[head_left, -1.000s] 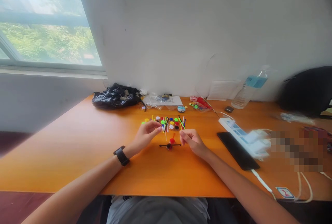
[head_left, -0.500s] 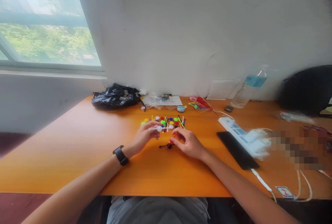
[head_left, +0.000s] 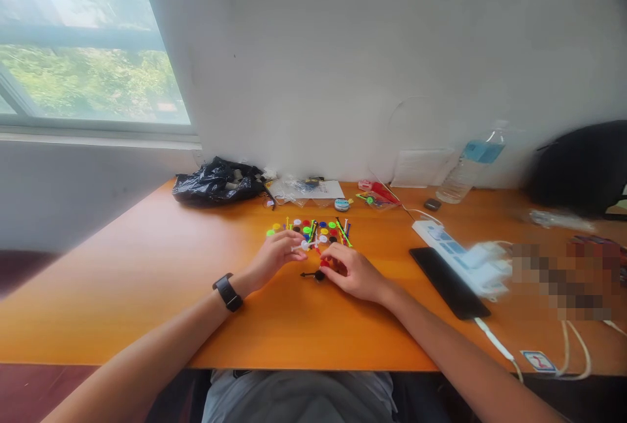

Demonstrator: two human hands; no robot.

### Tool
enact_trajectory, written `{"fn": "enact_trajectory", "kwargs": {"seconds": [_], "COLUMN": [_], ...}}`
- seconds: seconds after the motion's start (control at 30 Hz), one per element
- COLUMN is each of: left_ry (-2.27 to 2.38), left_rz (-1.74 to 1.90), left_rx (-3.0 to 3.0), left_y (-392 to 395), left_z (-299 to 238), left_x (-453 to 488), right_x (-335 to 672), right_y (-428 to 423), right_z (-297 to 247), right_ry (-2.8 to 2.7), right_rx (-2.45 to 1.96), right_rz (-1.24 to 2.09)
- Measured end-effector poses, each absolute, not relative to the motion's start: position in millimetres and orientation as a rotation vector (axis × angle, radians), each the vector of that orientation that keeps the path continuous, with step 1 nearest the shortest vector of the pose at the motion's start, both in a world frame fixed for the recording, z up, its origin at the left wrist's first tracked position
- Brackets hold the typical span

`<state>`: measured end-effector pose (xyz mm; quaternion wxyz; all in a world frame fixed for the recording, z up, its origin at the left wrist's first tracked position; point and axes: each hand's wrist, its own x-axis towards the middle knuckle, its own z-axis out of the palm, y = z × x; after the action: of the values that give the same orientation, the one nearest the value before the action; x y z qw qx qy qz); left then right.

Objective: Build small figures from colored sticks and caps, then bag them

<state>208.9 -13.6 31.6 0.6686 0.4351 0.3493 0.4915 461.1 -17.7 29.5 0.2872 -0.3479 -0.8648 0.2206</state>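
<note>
My left hand (head_left: 268,261), with a dark watch (head_left: 228,292) on its wrist, pinches a white plastic disc (head_left: 304,245) that has a thin white stick through it. Close by on the right, my right hand (head_left: 360,274) has its fingers closed on a small red plastic piece (head_left: 324,264), partly hidden by the thumb and fingers. Just below the red piece lies a black disc with an arrow-tipped stick (head_left: 308,273) on the table. Beyond both hands are several coloured discs (head_left: 324,228) and thin sticks (head_left: 343,232) in a loose group.
On the wooden table (head_left: 147,318), a black plastic bag (head_left: 215,183) sits at the back left. A power strip (head_left: 455,253), a dark phone (head_left: 448,282) with a white cable and a water bottle (head_left: 463,172) stand to the right. A small round tin (head_left: 341,204) is at the back.
The white disc has shifted slightly right and down in my left hand. My right hand has tilted the red piece, its stick now pointing up and left, beside the black piece.
</note>
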Motion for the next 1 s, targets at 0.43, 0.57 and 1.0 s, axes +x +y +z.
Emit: {"fn": "enact_trajectory", "kwargs": {"seconds": [0.43, 0.57, 1.0], "left_ry": [1.020, 1.072, 1.031], "left_rz": [0.987, 0.955, 0.899], "left_rx": [1.377, 1.575, 2.102], "left_y": [-22, -23, -29], "left_z": [34, 35, 31], "left_x": [211, 211, 211], "right_x": [462, 461, 461], "right_y": [-20, -20, -23], "right_z": [30, 31, 35], "right_ry": [-2.307, -2.332, -2.346], "right_rx": [-0.929, -0.925, -0.887], "right_rz": [0.641, 0.624, 0.647]}}
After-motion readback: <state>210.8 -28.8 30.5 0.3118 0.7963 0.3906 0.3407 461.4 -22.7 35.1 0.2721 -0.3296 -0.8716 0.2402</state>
